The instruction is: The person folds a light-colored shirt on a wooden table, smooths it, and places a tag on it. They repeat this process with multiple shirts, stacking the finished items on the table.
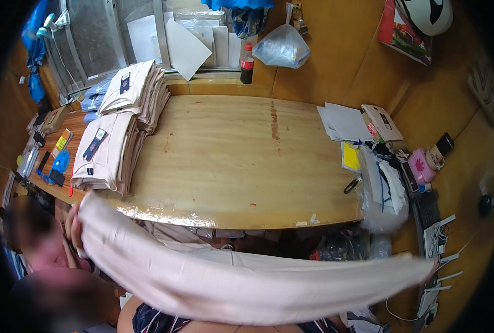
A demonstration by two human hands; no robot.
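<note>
cloth (247, 280), left hand (75, 228) clamped on it; right hand (435, 265) mostly hidden, can't tell grip; bottle (247, 63) holds dark liquid (247, 75).

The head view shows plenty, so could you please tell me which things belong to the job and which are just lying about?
Likely the job's:
- cream cloth, held stretched out
- folded cream garments, tagged, stacked
- wooden table

Seemingly unrelated:
- red-capped drink bottle
- white helmet
- hanging plastic bag
- pink container

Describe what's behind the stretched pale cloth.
Past the pale cloth's upper edge, the wooden table and a dark plastic bundle beneath it show. Dark striped clothing peeks out below. Whatever the cloth covers can't be seen.
</note>
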